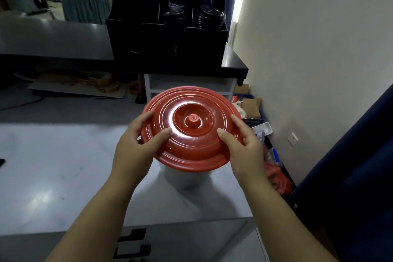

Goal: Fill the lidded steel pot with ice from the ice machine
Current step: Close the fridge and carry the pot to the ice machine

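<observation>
hands grip a red lid point(192, 127) from both sides over a pale pot point(182, 176) on a grey counter point(63, 166) — the left hand point(136, 147) clasps the lid's left rim, thumb laid across the top and fingers curled over the far edge, while the right hand point(244, 144) clasps the right rim the same way. the lid sits tilted, its near edge lower, and hides the pot's mouth, so only a strip of the pot's wall shows beneath it; whether lid and pot touch cannot be told. the pot stands near the counter's right end, in front of a white shelf unit point(187, 87). behind, on a higher dark ledge point(234, 61), a black organizer point(165, 27) holds stacks of dark cup lids point(210, 17). to the right, between counter and wall, lies a clutter of boxes and bags — a red bag point(276, 178) nearest.
</observation>
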A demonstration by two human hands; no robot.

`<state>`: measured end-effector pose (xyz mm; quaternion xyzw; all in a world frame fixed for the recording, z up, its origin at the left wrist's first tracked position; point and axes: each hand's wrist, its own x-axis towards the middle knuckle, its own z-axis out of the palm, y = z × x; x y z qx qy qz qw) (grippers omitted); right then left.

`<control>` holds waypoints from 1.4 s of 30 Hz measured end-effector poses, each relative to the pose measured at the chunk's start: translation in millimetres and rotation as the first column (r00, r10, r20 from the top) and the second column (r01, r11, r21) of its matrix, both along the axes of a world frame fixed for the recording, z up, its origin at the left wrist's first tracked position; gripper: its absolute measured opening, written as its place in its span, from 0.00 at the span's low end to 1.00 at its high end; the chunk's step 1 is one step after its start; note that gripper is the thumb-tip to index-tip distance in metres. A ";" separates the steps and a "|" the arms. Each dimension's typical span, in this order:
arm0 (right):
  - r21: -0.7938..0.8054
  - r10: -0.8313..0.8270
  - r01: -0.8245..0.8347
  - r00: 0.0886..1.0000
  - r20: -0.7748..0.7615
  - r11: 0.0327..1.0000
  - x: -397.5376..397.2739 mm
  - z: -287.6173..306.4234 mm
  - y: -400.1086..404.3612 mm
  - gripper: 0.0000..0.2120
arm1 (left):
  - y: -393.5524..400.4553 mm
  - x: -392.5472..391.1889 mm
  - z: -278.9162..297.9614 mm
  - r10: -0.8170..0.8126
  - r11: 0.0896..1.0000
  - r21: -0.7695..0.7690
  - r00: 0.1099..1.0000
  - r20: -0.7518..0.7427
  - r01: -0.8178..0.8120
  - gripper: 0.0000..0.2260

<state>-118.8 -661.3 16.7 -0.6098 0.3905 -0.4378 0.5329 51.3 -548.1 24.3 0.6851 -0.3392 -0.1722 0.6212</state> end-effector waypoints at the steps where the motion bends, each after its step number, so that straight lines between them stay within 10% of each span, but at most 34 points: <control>1: -0.002 0.029 -0.029 1.000 0.007 1.000 4.7 1.9 -0.5 0.26 | 4.9 1.6 2.8 0.020 1.000 -0.011 1.000 0.003 -0.020 0.26; 20: 0.009 0.560 -0.564 0.822 0.102 0.826 151.9 17.1 94.5 0.20 | 171.3 61.8 15.0 0.547 0.835 -0.048 0.836 -0.041 -0.549 0.23; 42: -0.009 0.767 -0.772 0.630 0.121 0.635 314.6 15.6 370.6 0.23 | 459.3 169.9 15.5 0.767 0.637 -0.048 0.639 -0.055 -0.769 0.21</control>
